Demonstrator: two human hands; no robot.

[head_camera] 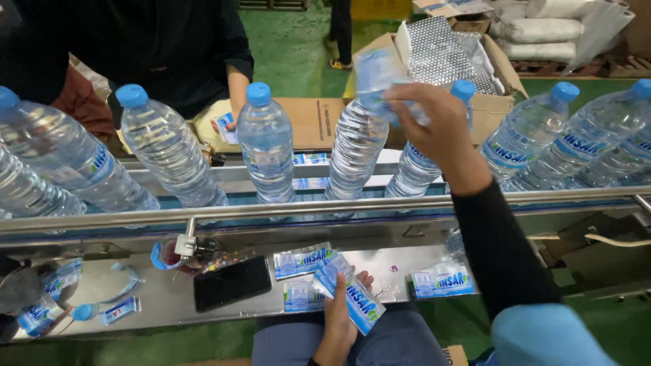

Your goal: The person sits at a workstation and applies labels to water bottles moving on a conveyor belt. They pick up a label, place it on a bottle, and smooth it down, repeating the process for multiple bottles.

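Conveyor (pixel 285 210): right hand (pixel 437 132) sleeving label (pixel 376 74) over bottle (pixel 356 152).

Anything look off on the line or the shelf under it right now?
Mostly tidy. The odd bits sit on the steel shelf: label sleeves lie scattered at angles, and a black phone lies among them. At the shelf's left end, a loose blue cap rests beside crumpled sleeves. The bottles stand upright.
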